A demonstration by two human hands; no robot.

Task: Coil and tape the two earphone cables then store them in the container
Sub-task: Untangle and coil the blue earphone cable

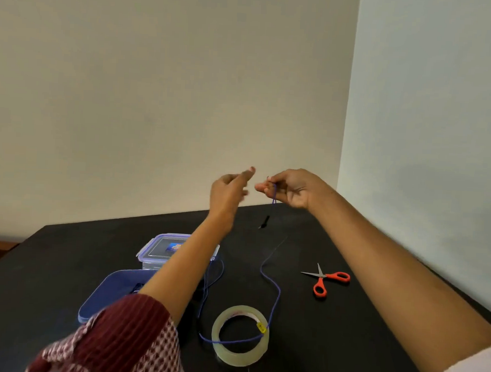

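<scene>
My right hand (291,188) is raised above the table's far edge and pinches one end of a thin blue earphone cable (275,295). A short piece with a black tip hangs below the fingers. The cable runs down to the black table (344,333), crosses the clear tape roll (240,335) and trails off to the left under my arm. My left hand (229,192) hovers just left of the right hand, fingers apart, holding nothing. A clear container (161,252) with a blue-rimmed lid stands behind my left forearm. I cannot make out a second cable.
Orange-handled scissors (326,279) lie on the right side of the table. A flat blue lid (113,292) rests in front of the container, with a small dark item on it. Walls meet in a corner behind the table.
</scene>
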